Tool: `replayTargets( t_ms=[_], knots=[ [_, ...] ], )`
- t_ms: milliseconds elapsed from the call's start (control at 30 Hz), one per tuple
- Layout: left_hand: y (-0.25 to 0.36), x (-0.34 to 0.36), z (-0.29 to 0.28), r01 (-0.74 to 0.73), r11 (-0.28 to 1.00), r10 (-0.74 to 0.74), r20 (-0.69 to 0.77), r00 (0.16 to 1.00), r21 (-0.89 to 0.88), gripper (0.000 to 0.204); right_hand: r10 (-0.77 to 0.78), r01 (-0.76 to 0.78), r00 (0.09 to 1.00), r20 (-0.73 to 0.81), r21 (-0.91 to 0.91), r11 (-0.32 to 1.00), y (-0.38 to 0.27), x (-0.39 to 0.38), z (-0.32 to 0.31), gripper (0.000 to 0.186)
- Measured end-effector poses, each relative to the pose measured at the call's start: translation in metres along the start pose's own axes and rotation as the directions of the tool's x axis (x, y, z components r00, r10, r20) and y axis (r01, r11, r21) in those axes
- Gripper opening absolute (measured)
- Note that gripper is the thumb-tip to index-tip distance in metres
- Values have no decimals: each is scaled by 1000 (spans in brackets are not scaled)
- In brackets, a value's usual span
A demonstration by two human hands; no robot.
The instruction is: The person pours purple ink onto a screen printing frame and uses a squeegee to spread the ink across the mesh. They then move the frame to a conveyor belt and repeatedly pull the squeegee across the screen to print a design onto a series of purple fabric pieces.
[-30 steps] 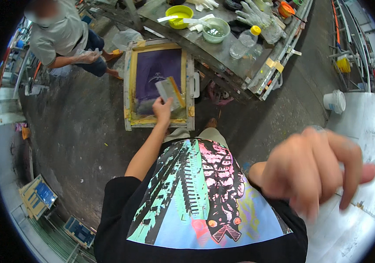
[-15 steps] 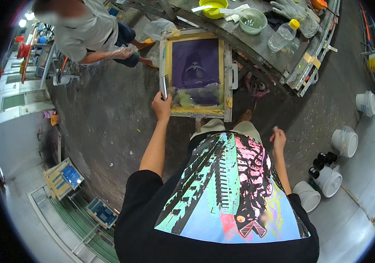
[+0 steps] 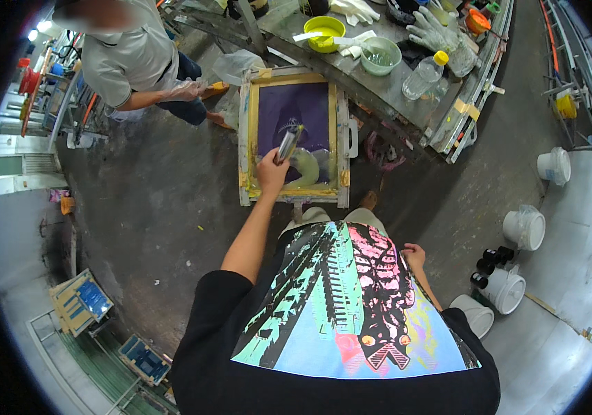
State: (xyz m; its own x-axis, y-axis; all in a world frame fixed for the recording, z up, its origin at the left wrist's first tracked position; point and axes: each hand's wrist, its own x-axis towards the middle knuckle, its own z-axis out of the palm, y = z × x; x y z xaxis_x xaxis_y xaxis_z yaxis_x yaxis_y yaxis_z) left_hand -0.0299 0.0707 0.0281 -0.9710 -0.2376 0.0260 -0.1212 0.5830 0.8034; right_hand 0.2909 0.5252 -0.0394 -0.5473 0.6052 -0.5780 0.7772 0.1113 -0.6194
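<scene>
My left hand point(image 3: 271, 173) is closed round a silver metal squeegee point(image 3: 287, 145), held tilted over the printing screen. A yellow-green smear shows at the squeegee's upper end. Below it is the screen's frame point(image 3: 245, 142), edged with yellow tape, around a dark purple mesh point(image 3: 309, 104) bearing a pale crown-like design. Pale yellow-green ink point(image 3: 304, 168) lies in a curved patch across the near end of the mesh. My right hand point(image 3: 415, 256) hangs by my right side, fingers loosely curled, with nothing visible in them; part of it is hidden by the shirt.
On the table point(image 3: 285, 24) beyond are a yellow-green bowl point(image 3: 324, 43), a pale green bowl point(image 3: 379, 63), a clear bottle point(image 3: 420, 79) and plastic gloves point(image 3: 441, 34). A co-worker point(image 3: 130, 55) stands at far left. White buckets point(image 3: 525, 229) line the right side.
My left hand has carried the squeegee from the screen's left edge to over its middle. The ink at the near end now shows a curved patch. My right hand has drawn in toward my body.
</scene>
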Motion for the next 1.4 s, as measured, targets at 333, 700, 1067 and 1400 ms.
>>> replayTargets(
  t_ms=[333,700,1067,1400],
  knots=[
    [-22,-35,20,-564,817,506,319,802,122,55,10,-48,986,168,220,974,-15,-19,51,18],
    [-64,-43,-44,-650,751,557,415,719,118,57,-146,141,966,213,38,989,156,-27,84,22],
    [-110,-112,-72,-646,739,555,372,744,190,49,-18,94,922,387,-179,979,-42,-27,86,28],
    [-45,-79,-46,-84,952,28,-188,982,-295,23,-431,450,846,314,14,893,-212,86,158,31]
  ],
)
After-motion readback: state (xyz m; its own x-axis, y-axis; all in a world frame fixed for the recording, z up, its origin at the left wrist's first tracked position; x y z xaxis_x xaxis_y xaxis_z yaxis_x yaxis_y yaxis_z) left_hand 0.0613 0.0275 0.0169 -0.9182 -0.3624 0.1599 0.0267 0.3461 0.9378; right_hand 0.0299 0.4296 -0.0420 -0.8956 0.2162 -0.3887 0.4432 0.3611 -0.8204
